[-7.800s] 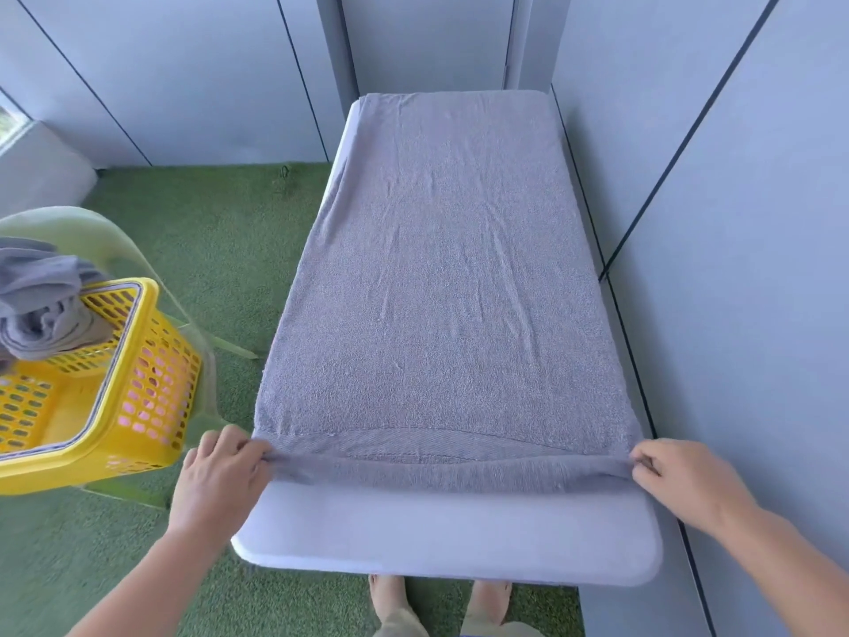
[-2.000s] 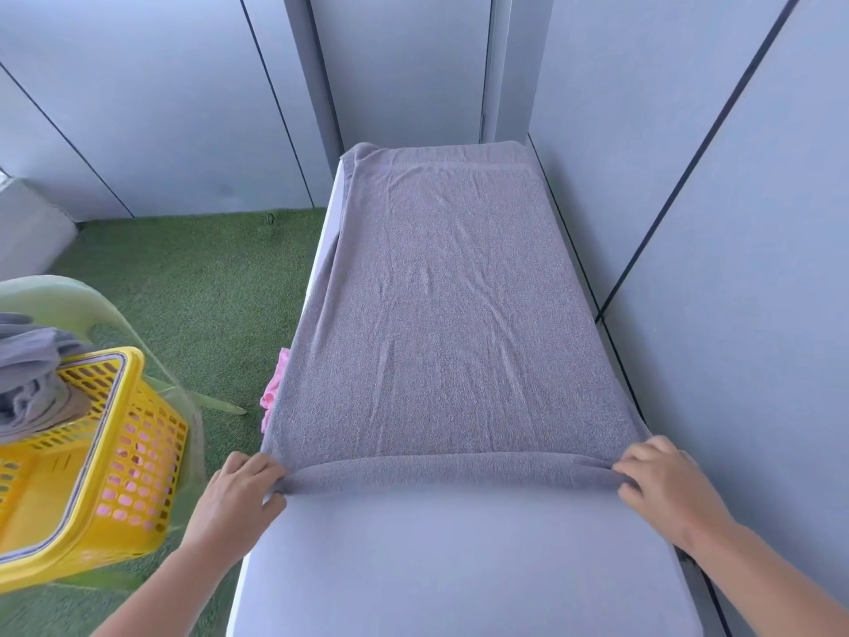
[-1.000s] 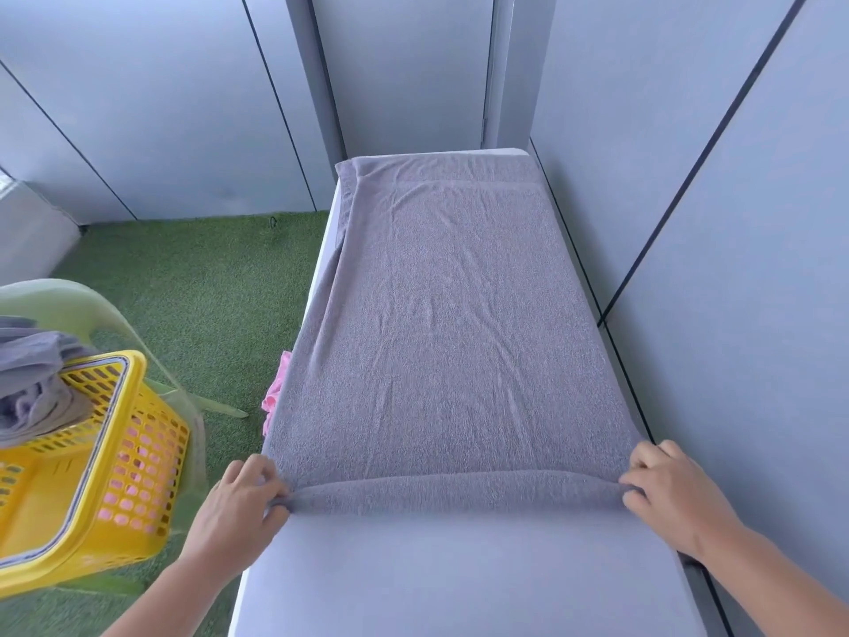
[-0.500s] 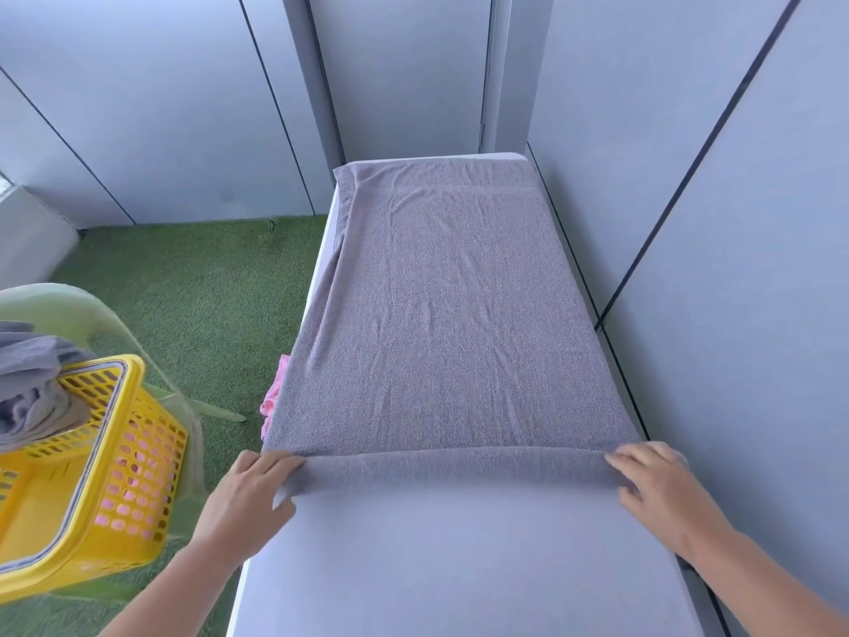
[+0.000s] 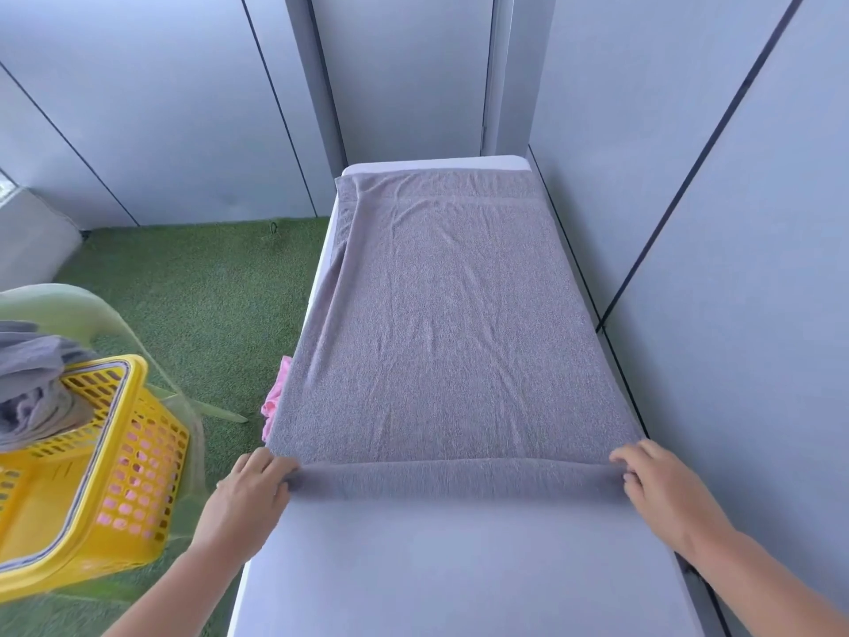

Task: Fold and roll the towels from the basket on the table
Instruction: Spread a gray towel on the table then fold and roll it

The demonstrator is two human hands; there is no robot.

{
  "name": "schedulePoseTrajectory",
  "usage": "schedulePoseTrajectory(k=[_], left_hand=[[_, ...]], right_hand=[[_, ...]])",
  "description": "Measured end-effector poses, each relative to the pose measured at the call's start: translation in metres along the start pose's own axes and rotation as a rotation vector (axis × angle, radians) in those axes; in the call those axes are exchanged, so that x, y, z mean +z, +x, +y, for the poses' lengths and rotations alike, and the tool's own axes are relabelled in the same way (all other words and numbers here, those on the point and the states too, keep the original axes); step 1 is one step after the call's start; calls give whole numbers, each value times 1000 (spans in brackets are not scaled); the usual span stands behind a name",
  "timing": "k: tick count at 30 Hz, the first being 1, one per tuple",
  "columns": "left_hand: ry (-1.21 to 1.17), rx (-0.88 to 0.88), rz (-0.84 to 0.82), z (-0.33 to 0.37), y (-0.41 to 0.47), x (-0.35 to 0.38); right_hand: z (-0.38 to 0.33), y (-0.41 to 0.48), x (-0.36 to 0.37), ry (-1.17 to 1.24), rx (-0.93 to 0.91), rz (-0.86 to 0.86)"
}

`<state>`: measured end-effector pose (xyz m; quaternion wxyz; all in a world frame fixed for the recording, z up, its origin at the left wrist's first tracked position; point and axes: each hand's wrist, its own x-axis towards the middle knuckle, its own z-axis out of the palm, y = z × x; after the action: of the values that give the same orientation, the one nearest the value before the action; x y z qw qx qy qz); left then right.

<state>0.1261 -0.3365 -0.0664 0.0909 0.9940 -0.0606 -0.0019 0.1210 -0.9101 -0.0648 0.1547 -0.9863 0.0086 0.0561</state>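
The long white worktop (image 5: pixel 459 567) butted grey wall panels (image 5: pixel 735 314) on its right, and its near half was bare. The grey terry towel (image 5: pixel 450 337) lay lengthwise along it, its left edge overhanging. The left hand (image 5: pixel 243 498) and right hand (image 5: pixel 661 489) each gripped an end of the towel's rolled near edge. A yellow plastic basket (image 5: pixel 115 475) stood apart on the left.

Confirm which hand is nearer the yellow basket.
Left. The left hand grips the towel at its rolled edge, just right of the basket; the right hand grips the opposite end, by the wall.
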Motion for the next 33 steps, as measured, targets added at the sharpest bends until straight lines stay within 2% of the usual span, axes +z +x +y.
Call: schedulePoseTrajectory(k=[4, 9, 14, 18, 22, 25, 29, 33], left_hand=[[-46, 33, 35, 2, -2, 5], [-8, 7, -78, 2, 2, 1], [59, 56, -59, -4, 5, 2], [111, 76, -27, -2, -3, -3], [140, 7, -43, 6, 7, -4], [-7, -91, -22, 6, 17, -2], [-90, -92, 28, 4, 17, -3], [-70, 9, -68, -4, 10, 3]], right_hand=[[5, -4, 1, -89, -68, 30], [6, -2, 6, -186, -177, 95], [2, 2, 2, -244, -166, 19], [3, -2, -2, -240, -175, 49], [2, -1, 2, -169, -25, -3], [-4, 3, 2, -69, 37, 35], [-3, 4, 2, -62, -24, 78], [-1, 2, 4, -132, -78, 3]])
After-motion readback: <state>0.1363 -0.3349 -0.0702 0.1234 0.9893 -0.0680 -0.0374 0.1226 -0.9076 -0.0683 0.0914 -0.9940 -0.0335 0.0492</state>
